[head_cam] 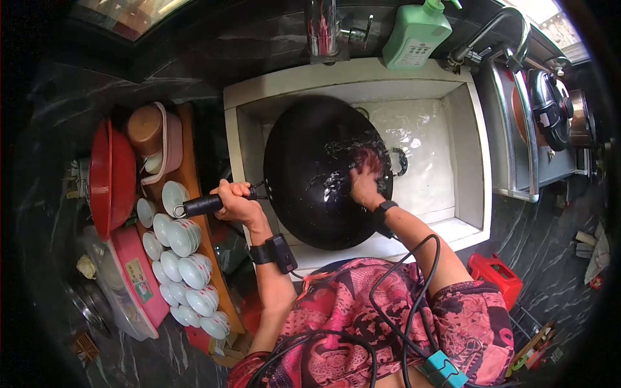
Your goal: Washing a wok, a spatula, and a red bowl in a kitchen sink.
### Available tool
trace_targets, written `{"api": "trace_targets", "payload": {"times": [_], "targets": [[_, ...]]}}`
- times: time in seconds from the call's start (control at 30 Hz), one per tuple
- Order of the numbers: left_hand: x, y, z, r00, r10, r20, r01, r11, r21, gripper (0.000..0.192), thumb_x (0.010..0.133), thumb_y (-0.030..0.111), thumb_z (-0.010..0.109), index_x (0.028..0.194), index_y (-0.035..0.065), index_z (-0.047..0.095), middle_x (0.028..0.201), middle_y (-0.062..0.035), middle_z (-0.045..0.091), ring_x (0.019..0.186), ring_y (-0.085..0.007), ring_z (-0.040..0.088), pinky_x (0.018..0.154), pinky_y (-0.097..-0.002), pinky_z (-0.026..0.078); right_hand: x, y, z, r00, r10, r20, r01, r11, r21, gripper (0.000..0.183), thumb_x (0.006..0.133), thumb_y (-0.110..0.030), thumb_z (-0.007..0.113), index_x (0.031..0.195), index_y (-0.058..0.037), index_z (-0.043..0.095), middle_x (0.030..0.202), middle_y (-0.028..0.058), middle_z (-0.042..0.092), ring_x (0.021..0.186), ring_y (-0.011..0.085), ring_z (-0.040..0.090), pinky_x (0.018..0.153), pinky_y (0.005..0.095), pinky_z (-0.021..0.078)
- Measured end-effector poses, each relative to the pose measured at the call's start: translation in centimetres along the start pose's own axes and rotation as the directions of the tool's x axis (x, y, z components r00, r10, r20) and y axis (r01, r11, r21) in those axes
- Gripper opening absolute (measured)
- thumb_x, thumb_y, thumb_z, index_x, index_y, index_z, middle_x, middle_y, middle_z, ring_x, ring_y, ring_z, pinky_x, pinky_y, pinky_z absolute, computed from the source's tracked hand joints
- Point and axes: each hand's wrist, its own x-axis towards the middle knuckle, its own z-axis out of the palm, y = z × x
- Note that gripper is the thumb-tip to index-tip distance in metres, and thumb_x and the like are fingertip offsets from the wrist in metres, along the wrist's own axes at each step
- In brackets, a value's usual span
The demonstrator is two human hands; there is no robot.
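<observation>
A large black wok [310,160] with water in it sits in a pale tiled sink [465,145]. My left hand [238,201] is closed around its black-wrapped long handle [201,205], which ends in a metal ring. Inside the wok, near its right wall, my right hand [366,186] presses a reddish cloth or scrubber [368,161] into the splashing water. Motion and water blur that item. A small loop handle [400,162] sticks out from the wok's right rim. Shallow water covers the sink floor beside it.
Stacked white bowls [189,242] stand on a wooden board [218,271] at left, near a red basin [111,179] and pink tub [145,281]. A green pump bottle [417,36] and curved faucet [485,36] stand behind the sink. Black cables [432,281] hang over my right arm.
</observation>
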Motion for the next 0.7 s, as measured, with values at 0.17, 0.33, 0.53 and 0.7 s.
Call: {"api": "trace_targets", "payload": {"times": [0.17,0.33,0.53,0.7], "targets": [[0.1,0.2,-0.2,1.000,-0.017,0.013,0.017,1.000,-0.003,0.023,0.074,0.005,0.051,0.056,0.0099,0.038,0.046,0.0000,0.037,0.037,-0.0095,0.035,0.044,-0.0261,0.037,-3.3,-7.7,0.6,0.871,-0.469,0.149,0.402,0.853,0.332,0.037,0.068,-0.017,0.069,0.098,-0.0008,0.053,0.093,0.0181,0.060,0.090,0.0330,0.058,0.078,0.0389,0.0450],[-0.5,0.6,0.2,0.998,-0.052,0.037,0.052,0.999,-0.014,0.023,0.074,0.005,0.051,0.056,0.0107,0.038,0.046,0.0003,0.037,0.038,-0.0095,0.035,0.044,-0.0261,0.037,-2.6,-15.9,-4.6,0.705,-0.644,-0.296,0.687,0.519,0.508,0.045,0.069,-0.004,0.059,0.111,-0.0007,0.042,0.102,0.0210,0.046,0.100,0.0380,0.045,0.084,0.0407,0.0400],[-1.1,1.9,2.1,0.992,-0.015,0.121,0.017,1.000,-0.014,0.023,0.076,0.006,0.051,0.057,0.0104,0.038,0.047,0.0005,0.038,0.037,-0.0092,0.035,0.043,-0.0262,0.036,9.3,-12.7,-7.7,0.548,-0.512,-0.661,0.686,0.728,0.004,0.046,0.073,-0.005,0.053,0.116,-0.0006,0.036,0.116,0.0277,0.036,0.102,0.0480,0.040,0.089,0.0480,0.0390],[-0.6,2.2,0.5,0.999,-0.006,0.043,0.005,1.000,0.027,0.023,0.076,0.007,0.052,0.058,0.0100,0.038,0.047,0.0006,0.038,0.038,-0.0092,0.035,0.043,-0.0257,0.035,7.3,-3.9,-6.7,0.938,0.003,-0.346,-0.019,0.999,-0.043,0.035,0.077,-0.009,0.051,0.111,-0.0008,0.043,0.111,0.0244,0.040,0.102,0.0433,0.044,0.082,0.0504,0.0433]]}}
